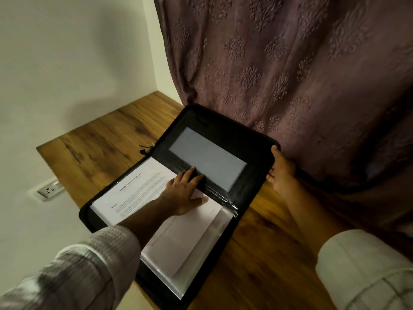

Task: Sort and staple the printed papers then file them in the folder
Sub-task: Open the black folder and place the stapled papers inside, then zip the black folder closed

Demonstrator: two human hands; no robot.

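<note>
The thin, floppy white printed papers (143, 193) lie flat under the left hand's (183, 193) spread fingers (192, 173). The right hand (282, 173) pinches the stiff black zip folder's (257, 189) raised cover edge, probably the best hold.

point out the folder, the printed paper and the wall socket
folder (257, 173): head view, black inner face of the raised cover
printed paper (134, 189): head view, text area of the top sheet
wall socket (49, 190): head view, white face plate
</note>
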